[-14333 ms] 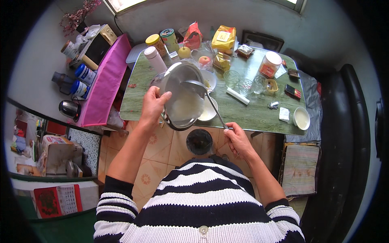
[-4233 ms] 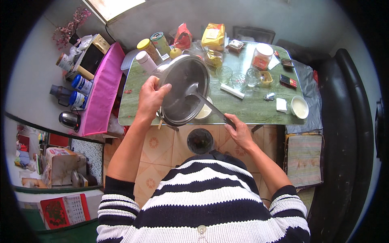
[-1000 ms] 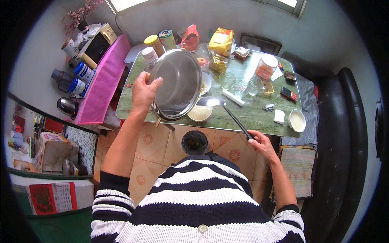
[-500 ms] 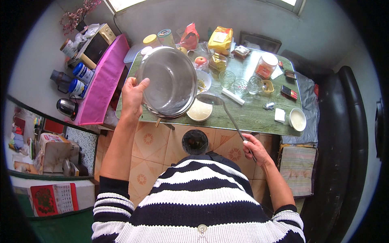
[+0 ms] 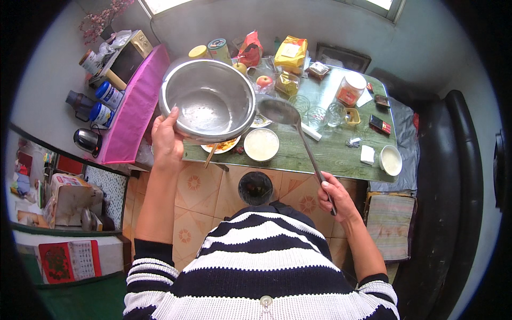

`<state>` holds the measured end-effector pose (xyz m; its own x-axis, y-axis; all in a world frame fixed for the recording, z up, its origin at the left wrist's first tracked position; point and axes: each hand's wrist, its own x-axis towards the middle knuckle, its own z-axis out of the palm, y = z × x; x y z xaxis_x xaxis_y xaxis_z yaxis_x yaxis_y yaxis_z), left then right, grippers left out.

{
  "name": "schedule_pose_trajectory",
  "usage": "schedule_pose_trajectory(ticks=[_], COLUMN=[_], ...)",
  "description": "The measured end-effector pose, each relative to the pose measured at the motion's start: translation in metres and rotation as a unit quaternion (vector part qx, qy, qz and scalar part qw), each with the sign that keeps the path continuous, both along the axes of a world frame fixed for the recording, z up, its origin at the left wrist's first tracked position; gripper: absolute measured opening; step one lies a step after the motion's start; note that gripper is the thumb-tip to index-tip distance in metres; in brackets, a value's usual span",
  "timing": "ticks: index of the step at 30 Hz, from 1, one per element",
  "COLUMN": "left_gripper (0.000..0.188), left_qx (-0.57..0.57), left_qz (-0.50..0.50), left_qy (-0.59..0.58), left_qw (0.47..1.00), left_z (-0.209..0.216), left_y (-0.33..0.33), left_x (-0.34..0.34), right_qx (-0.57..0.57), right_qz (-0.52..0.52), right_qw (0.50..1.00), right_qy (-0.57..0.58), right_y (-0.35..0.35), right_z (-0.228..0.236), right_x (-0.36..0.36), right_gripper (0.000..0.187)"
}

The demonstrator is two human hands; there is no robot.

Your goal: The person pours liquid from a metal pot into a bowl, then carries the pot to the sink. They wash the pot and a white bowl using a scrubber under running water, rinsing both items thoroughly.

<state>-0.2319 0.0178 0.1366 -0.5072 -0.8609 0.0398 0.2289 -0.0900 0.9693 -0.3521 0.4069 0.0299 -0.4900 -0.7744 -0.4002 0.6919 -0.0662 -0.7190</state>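
Observation:
My left hand point(image 5: 167, 137) grips a wide steel pot point(image 5: 209, 98) by its near left rim, thumb over the edge. The pot is raised above the table's left part, and only a wet film shows inside it. In my right hand point(image 5: 336, 196) is the handle of a ladle point(image 5: 279, 111), whose dark bowl hovers just right of the pot. Below the ladle and pot, a white bowl point(image 5: 261, 145) filled with pale, whitish food stands at the table's near edge. Partly covered by the pot are a plate of orange-yellow food point(image 5: 226, 145) and chopsticks point(image 5: 211, 154).
Glass cups point(image 5: 317, 116), an apple point(image 5: 263, 81), a red-labelled jar point(image 5: 350, 89) and a yellow packet point(image 5: 290, 52) crowd the green table point(image 5: 341, 154). Another white bowl point(image 5: 391, 161) stands at its right edge. A bin point(image 5: 255, 188) is on the floor below; a black sofa point(image 5: 434, 208) lies right.
The pot has moved left and tipped back toward level. The ladle has turned so its bowl faces more upward. The white bowl and the plate are less covered now.

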Motion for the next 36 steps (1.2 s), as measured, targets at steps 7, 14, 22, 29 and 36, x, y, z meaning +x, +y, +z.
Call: schedule_pose_trajectory(ticks=[7,14,22,29,36], left_gripper=[0.023,0.027,0.038,0.038,0.034], left_qx=[0.063,0.248,0.312,0.266,0.328], left_qz=[0.026,0.080,0.233,0.302,0.349], left_qy=[0.039,0.139,0.180,0.115,0.157], left_qw=[0.997,0.955,0.904,0.908,0.864], left_z=[-0.002,-0.051,-0.107,-0.131,-0.168], left_y=[0.001,-0.012,0.018,0.050,0.024], left_x=[0.042,0.122,0.236,0.310,0.382], right_qx=[-0.200,-0.116,-0.087,0.158,0.262], right_qz=[0.116,0.236,0.363,0.319,0.199], right_qw=[0.954,0.931,0.908,0.928,0.943], right_qy=[-0.191,-0.254,-0.189,-0.112,0.044], right_y=[-0.094,-0.191,-0.211,-0.199,-0.241], right_z=[0.064,0.106,0.081,-0.053,-0.098], right_x=[0.017,0.068,0.120,0.105,0.115], right_gripper=[0.030,0.023,0.031,0.017,0.016])
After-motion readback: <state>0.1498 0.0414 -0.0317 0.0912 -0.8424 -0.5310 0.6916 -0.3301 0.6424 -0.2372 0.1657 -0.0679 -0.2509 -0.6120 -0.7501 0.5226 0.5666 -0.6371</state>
